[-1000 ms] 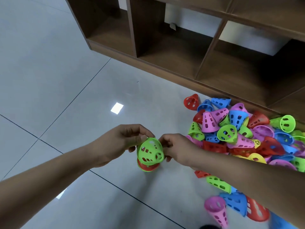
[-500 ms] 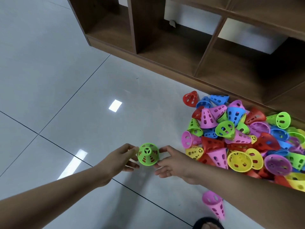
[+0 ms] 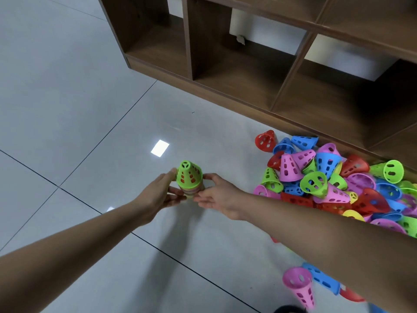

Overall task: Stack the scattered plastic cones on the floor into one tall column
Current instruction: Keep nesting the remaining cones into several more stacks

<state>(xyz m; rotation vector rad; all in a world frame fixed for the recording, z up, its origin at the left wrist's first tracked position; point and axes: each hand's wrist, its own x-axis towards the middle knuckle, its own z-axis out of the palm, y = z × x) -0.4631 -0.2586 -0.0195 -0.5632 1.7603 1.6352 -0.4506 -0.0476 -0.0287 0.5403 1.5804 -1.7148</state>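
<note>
A short stack of cones (image 3: 189,177) stands upright on the grey floor, a green perforated cone on top with red, pink and yellow rims showing under it. My left hand (image 3: 163,193) flanks its left side, thumb against the green cone and fingers stretched along the base. My right hand (image 3: 217,195) touches the right side low down with straight fingers. A heap of loose cones (image 3: 338,184) in red, blue, pink, green and yellow lies to the right.
A dark wooden shelf unit (image 3: 248,71) with open compartments runs behind the heap. A pink cone (image 3: 299,288) and a blue cone (image 3: 322,279) lie near the bottom right, under my right forearm. A single red cone (image 3: 265,141) sits at the heap's left edge.
The stack went from being held in both hands down onto the floor. My fingers have straightened and now only touch its sides.
</note>
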